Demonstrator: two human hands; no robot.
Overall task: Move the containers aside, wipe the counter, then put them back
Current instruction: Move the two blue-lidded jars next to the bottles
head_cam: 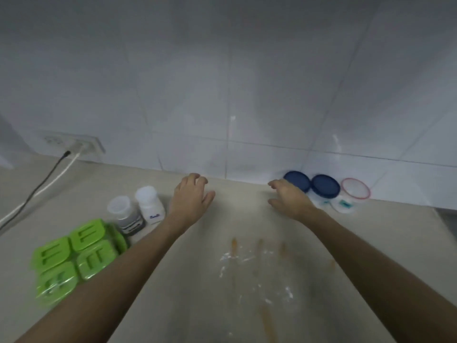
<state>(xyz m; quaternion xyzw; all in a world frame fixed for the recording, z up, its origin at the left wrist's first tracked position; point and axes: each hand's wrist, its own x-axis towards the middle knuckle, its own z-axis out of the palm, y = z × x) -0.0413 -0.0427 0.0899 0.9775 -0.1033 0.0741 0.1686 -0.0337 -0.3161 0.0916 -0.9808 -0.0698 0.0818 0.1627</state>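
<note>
Both hands hover over the beige counter (242,219) near the back wall, fingers apart, holding nothing. My left hand (191,199) is just right of two white-capped jars, a salt jar (150,205) and a darker jar (126,216). In front of them lies a set of green-lidded containers (74,258). My right hand (289,199) is just left of two blue-lidded containers (296,180) (325,185) and a clear one with a red-rimmed lid (355,188). Orange streaks and white powder (247,258) mark the counter between my forearms.
White tiled wall (232,82) runs behind the counter. A wall socket (81,143) at the back left has a black and a white cable (42,186) trailing across the counter to the left. The counter's right end (442,219) drops off.
</note>
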